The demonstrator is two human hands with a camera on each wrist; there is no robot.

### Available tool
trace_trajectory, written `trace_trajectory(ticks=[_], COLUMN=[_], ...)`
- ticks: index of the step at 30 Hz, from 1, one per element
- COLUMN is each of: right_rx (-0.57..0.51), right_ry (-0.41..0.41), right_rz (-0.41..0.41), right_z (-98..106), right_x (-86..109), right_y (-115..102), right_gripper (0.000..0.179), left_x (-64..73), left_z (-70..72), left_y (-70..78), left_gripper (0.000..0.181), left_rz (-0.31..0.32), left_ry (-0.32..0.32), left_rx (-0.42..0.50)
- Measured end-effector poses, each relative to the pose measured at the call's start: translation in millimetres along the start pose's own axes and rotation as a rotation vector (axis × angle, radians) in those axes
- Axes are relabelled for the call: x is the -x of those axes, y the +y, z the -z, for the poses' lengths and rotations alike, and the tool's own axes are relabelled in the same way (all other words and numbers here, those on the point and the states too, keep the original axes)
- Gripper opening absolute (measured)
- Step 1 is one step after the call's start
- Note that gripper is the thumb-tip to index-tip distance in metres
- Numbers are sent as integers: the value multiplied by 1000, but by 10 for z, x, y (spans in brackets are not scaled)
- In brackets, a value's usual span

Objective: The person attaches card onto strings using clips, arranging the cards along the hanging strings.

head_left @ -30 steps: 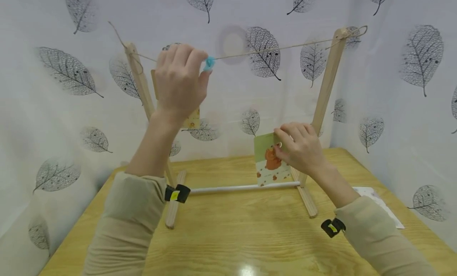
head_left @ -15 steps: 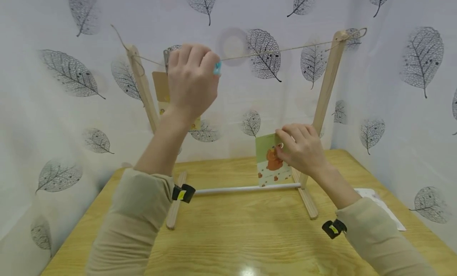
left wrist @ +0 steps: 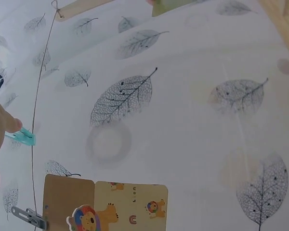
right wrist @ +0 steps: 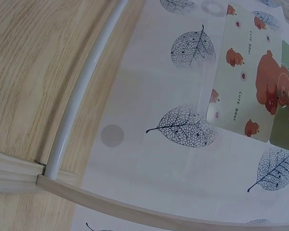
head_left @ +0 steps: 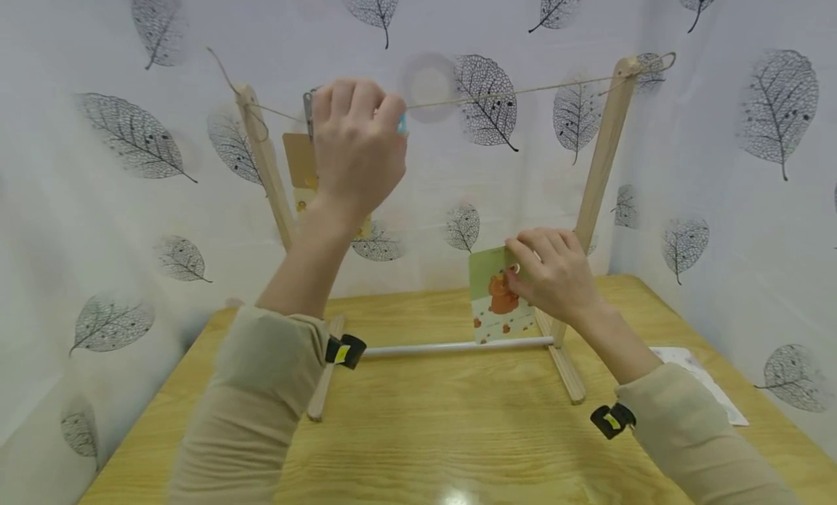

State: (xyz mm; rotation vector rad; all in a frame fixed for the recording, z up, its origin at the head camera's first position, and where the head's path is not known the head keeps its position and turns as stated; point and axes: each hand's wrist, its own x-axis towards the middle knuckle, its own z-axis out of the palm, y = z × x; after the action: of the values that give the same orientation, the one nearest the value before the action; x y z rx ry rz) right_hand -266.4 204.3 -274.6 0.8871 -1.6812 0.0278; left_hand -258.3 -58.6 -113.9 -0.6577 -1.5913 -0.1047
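Note:
My left hand is raised at the string, pinching a light blue clothespin. In the left wrist view the peg's tip meets the string; whether it is clipped on, I cannot tell. Lower right, my right hand pinches a green and white bear card by its upper right part, below the string and apart from it. Left of the peg, a brown and yellow lion card hangs from the string by a grey metal clip; my left hand hides part of it in the head view.
Two wooden posts bear the string, joined low down by a white rod. The frame stands on a wooden table. A white sheet lies at the right. Leaf-print curtains surround the table.
My left hand has moved right along the string with the clothespin, uncovering more of the lion card and its clip. My right hand with the bear card stays nearly in place.

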Motion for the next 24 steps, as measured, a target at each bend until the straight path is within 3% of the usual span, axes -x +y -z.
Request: trace_trajectory(ticks=[9,18,24], right_rx=[3,3,16], right_ry=[5,0,8], right_rz=[4,10,5], right_z=[-6,-8,-18], right_x=[-1,1,-42], right_y=[6,9,28], right_gripper=[30,29,29], left_x=[-4,-9,0], left_z=[-28,-60,-88], left_y=[24,42,36], left_gripper=[12,13,11], left_rz=[11,36,34], left_ry=[-26,-95,-101], left_rx=[-29,-52,-50])
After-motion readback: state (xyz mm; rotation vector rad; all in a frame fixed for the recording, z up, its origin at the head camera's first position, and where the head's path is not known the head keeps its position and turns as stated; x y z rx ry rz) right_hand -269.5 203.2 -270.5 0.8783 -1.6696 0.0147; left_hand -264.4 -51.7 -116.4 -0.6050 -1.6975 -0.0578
